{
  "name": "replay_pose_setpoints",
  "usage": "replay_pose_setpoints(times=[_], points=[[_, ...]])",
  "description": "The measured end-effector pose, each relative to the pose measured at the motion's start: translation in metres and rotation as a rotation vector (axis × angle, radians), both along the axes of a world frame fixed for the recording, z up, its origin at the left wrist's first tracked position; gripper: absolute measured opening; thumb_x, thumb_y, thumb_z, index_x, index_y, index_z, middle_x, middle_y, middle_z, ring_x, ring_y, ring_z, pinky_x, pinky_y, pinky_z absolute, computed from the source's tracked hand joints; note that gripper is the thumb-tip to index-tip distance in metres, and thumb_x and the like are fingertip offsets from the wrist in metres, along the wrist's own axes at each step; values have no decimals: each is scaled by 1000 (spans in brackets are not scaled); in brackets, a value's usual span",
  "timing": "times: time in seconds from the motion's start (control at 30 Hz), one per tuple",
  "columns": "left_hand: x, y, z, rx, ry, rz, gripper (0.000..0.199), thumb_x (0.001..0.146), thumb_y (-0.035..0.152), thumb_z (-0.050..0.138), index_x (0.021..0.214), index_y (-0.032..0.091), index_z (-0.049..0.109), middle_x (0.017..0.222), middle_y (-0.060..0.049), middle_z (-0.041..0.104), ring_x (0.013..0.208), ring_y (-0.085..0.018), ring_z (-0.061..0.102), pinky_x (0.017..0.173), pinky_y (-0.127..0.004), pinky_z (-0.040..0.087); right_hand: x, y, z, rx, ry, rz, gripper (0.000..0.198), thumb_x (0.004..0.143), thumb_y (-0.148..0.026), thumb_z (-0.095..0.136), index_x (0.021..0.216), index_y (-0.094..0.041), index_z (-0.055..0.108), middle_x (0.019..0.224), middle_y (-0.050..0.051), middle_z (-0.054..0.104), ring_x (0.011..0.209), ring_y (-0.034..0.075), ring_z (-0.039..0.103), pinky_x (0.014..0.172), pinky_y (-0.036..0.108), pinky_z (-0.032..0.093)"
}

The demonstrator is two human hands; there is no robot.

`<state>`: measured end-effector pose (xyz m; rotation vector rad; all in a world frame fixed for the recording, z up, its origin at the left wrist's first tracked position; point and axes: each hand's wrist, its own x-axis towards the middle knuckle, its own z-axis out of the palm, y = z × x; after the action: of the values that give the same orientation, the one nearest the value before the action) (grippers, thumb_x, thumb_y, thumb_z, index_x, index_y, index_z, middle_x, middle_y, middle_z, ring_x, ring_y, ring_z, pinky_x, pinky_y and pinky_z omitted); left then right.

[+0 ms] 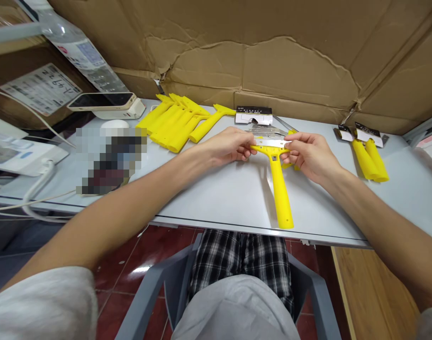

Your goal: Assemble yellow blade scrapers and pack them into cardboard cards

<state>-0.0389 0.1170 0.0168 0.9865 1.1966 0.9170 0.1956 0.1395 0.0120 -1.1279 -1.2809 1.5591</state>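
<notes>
A yellow scraper handle (281, 193) hangs between my hands, its wide head up and its grip pointing toward me. Along that head lies a flat metal blade (271, 143) with small holes. My left hand (235, 144) is closed in a pinch on the left end of the head and blade. At the opposite end, my right hand (310, 153) pinches the same two parts between thumb and fingers. Just beyond are more metal blades (263, 131) and a black-and-white card package (254, 115). Another yellow piece is partly hidden behind my right fingers.
Several yellow handles (175, 125) lie at the back left. Two yellow scrapers with card covers (370, 158) rest on the right. A phone (102, 101), a plastic bottle (79, 49) and cables occupy the left side. Cardboard (290, 66) walls the table's back.
</notes>
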Motion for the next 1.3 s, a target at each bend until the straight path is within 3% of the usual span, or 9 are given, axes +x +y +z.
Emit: replay_pose_setpoints(times=[0.13,0.27,0.37,0.43,0.53,0.7,1.07,1.2,1.3], points=[[-1,-1,3,5,39,-37,13,88,10,71,76,13,74,72,-9,70,61,-11,56,61,-29,45,0,1,-1,7,0,-2,31,77,-14,74,106,-12,63,87,11,70,63,14,69,61,25,62],[-12,5,3,170,213,-43,16,94,21,72,81,14,77,86,-12,77,65,-12,60,62,-29,46,4,6,-2,3,-26,-30,31,79,-16,74,107,-11,63,89,11,71,66,13,70,63,23,63],[-26,13,1,372,529,26,15,92,28,72,85,16,77,95,-12,81,70,-16,64,66,-32,50,7,11,-3,11,-33,-46,31,80,-16,74,108,-12,62,90,10,71,68,12,70,65,22,63],[-34,18,-1,525,792,56,10,87,26,75,90,18,80,94,-11,81,79,-20,69,78,-35,56,9,13,-3,13,-27,-49,31,80,-15,74,108,-12,62,90,10,70,68,12,70,66,22,64],[-42,22,-7,627,1039,-8,22,86,31,77,102,17,84,93,-10,81,85,-24,72,89,-39,56,9,16,-3,14,-12,-58,30,80,-14,74,107,-11,62,88,10,70,66,13,70,65,23,63],[-39,23,-19,714,1090,-110,35,87,43,79,109,17,86,99,-10,84,84,-23,71,84,-37,52,8,16,-4,13,-1,-57,29,81,-13,73,108,-10,62,90,12,70,65,14,71,64,24,63],[-41,23,-22,698,1185,-124,31,99,33,60,103,17,87,113,-15,82,106,-32,73,98,-45,54,9,16,-6,17,-29,-36,32,80,-16,75,108,-13,62,90,10,69,69,12,70,67,24,65],[-42,22,-21,633,1223,-103,31,96,42,71,109,18,86,124,-18,78,114,-35,71,99,-48,54,9,15,-5,12,-31,-44,31,80,-16,75,108,-12,62,89,9,69,68,12,70,67,24,65],[-43,23,-20,602,1225,-99,24,93,39,76,104,19,85,115,-15,80,111,-34,71,95,-46,54,9,15,-4,10,-34,-42,32,80,-16,75,109,-13,62,90,9,69,69,12,70,67,24,65]])
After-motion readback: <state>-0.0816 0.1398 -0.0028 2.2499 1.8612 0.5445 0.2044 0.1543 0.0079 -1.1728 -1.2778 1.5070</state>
